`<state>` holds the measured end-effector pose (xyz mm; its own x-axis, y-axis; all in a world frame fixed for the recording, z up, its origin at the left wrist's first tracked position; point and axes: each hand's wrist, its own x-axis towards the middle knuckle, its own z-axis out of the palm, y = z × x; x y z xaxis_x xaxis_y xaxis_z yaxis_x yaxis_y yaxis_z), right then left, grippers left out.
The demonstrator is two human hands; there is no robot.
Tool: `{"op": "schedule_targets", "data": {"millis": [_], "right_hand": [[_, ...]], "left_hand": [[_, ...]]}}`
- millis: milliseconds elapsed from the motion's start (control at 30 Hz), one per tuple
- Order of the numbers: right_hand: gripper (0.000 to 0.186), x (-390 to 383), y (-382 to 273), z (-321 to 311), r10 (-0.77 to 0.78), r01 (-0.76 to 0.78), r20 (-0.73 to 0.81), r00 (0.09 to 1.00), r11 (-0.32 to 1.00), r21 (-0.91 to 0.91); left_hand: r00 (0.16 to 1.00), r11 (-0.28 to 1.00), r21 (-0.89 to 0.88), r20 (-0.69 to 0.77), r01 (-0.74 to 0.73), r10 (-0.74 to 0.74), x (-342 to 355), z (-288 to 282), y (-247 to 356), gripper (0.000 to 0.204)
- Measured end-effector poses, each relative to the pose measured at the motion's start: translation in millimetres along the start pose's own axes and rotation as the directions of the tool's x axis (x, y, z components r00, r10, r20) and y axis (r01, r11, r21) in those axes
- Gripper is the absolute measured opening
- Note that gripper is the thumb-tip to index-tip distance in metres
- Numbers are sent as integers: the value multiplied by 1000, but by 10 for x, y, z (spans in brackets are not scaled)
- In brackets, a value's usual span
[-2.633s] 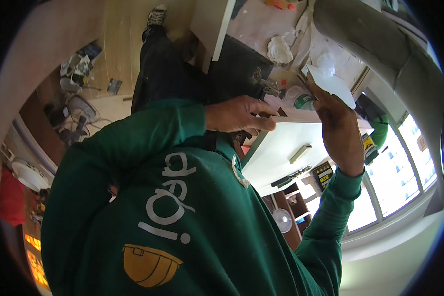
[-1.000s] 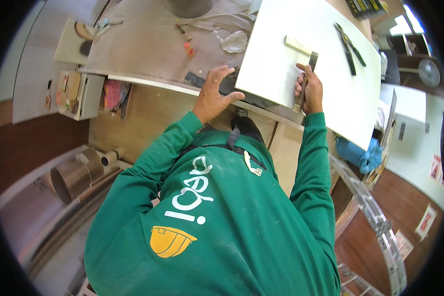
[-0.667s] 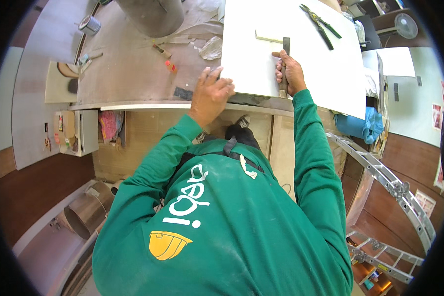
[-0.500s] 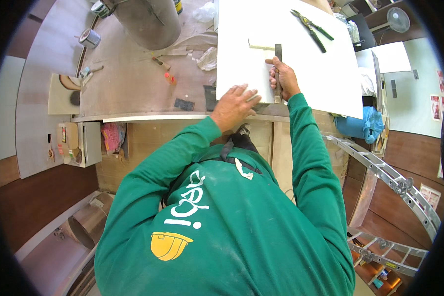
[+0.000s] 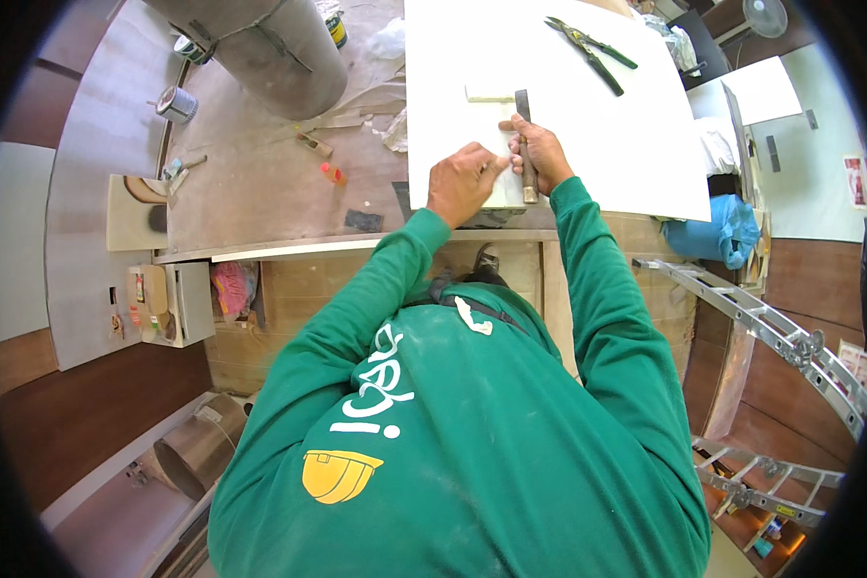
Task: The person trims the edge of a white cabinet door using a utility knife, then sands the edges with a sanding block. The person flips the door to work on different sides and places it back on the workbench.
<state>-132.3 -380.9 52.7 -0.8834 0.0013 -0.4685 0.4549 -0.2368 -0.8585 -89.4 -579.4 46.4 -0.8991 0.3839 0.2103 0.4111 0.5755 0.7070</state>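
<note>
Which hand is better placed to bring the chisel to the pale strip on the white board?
Probably right: the right hand grips the chisel, whose blade shows close to the pale strip. The left hand is curled beside the right hand; whether it holds anything is unclear.

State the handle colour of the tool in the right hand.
The handle is brown; it shows best in the head view.

The tabletop [image 5: 270, 207] is brown and dusty. A big white board [image 5: 636, 159] covers its right side. Cutters [image 5: 582, 41] and a small pale stick [image 5: 489, 93] lie on the board. To the left are a fat gray tube [image 5: 279, 67], a tin can [image 5: 176, 104], a little orange bottle [image 5: 333, 173] and a flat dark piece [image 5: 363, 221].
</note>
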Motion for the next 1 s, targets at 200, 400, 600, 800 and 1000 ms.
{"op": "schedule_targets", "data": {"millis": [200, 400, 600, 800, 1000], "right_hand": [[49, -36, -61, -8, 30, -30, 12, 999, 1000, 8], [48, -34, -10, 45, -14, 14, 18, 1000, 1000, -14], [45, -73, -32, 45, -11, 12, 19, 1000, 999, -31], [37, -124, 55, -76, -29, 22, 49, 998, 989, 147], [41, 99, -233, -557, -114, 105, -9, 993, 939, -328]], "left_hand": [[889, 892, 46, -75, -450, 453, -330, 55, -69, 13], [881, 882, 190, -117, -432, 457, -420, 199, -106, 6], [925, 922, 148, -77, -358, 372, -398, 137, 87, 7], [996, 953, -301, -92, -42, 15, -680, -150, 210, 6], [961, 984, -173, -258, 52, -96, -1208, -439, 93, 12]]}}
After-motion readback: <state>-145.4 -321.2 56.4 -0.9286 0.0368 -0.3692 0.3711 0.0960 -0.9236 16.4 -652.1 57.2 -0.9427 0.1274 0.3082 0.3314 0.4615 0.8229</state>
